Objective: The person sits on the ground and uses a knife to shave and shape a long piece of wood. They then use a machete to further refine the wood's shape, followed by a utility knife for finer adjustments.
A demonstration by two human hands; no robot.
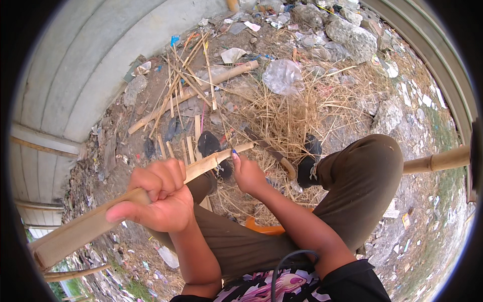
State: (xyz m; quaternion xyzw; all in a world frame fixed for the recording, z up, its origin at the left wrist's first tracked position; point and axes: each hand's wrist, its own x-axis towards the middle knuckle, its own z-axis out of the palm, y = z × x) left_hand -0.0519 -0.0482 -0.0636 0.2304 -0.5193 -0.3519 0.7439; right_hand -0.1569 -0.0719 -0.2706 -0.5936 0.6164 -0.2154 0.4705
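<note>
A long split bamboo piece [83, 224] slants from the lower left up to the middle, its far part pale and shaved thin. My left hand [163, 194] is wrapped round it with the thumb lying along its side. Close against the thin far end is my right hand [247, 173], its fingers curled closed. A small blue spot shows at the right thumb's tip, and a thin dark line runs beyond it. What that hand grips is too small to make out. On the ground between my feet lies a machete [269, 148] with a wooden handle.
Thin bamboo strips [188, 75] lie heaped over a bamboo pole [226, 75] ahead. Dry straw [282, 116], a clear plastic bag [283, 77] and rocks [352, 38] cover the littered ground. A grey wall [100, 60] stands left; a bamboo pole [437, 160] juts in right.
</note>
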